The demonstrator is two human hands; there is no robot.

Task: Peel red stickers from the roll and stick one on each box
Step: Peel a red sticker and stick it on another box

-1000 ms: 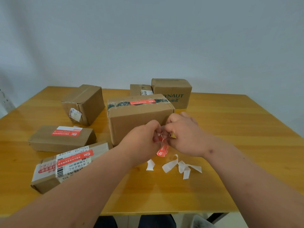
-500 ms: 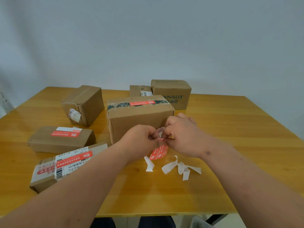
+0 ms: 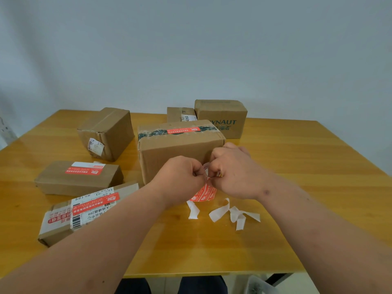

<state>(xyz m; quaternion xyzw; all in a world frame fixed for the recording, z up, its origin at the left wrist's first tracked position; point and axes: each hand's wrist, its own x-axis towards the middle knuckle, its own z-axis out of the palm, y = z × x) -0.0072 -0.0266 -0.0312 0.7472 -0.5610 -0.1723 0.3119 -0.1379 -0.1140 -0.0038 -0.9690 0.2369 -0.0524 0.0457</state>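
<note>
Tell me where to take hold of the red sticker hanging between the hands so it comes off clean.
Pinch the red sticker at its top corner, where the left hand and right hand meet. Come from the left side, probably: it hangs loose below them and its free lower end curls, so gripping there would likely crease it.

Your two bare forearms run in from the bottom corners, with no sleeves, watch or bracelet anywhere along them. Your left hand and right hand are bare too, without gloves. A small dark spot sits near your right wrist, and a tiny dark speck marks your left forearm low down. Below the worktop's near edge, dark navy trousers cover your two legs.
</note>
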